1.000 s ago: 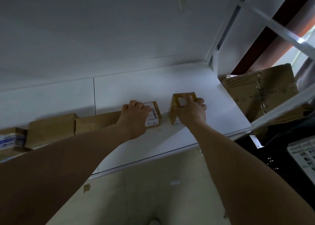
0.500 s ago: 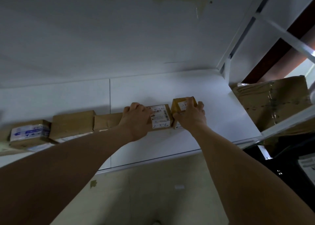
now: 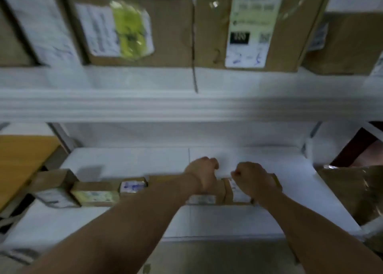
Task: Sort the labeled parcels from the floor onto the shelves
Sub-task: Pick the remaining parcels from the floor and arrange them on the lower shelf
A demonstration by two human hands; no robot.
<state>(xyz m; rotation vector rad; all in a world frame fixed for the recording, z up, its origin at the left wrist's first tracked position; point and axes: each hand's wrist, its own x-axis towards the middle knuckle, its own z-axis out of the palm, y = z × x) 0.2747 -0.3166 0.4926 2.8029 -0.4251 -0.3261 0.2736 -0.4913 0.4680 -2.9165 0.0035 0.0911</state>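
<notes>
The placing step is in hand: two parcels at the right end of a row are being set along the front part of the lower shelf (image 3: 228, 222). The left hand (image 3: 204, 174) is seen over a brown parcel (image 3: 204, 199), its fingers curled down past the far edge; the right hand (image 3: 253, 179) lies on a small parcel (image 3: 238, 193) with a white label, its fingers likewise curled. Because of motion blur, it cannot be told whether either parcel is actually gripped or only touched. The two parcels stand just beside each other, and the row is carried on leftward by a blue-marked parcel (image 3: 133, 185), a flat parcel (image 3: 93, 195) and an end box (image 3: 53, 188). Larger labelled cartons, one bearing a yellow-green sticker (image 3: 128, 26), are stored on the upper shelf (image 3: 186, 107), and a crumpled carton (image 3: 352, 190) is seen on the neighbouring rack to the right. The step is judged nearly finished. The next move would call for both parcels to be released with labels facing outward, the hands to be drawn clear without the row being nudged, and a further parcel to be fetched from the floor, which is not in view here.
</notes>
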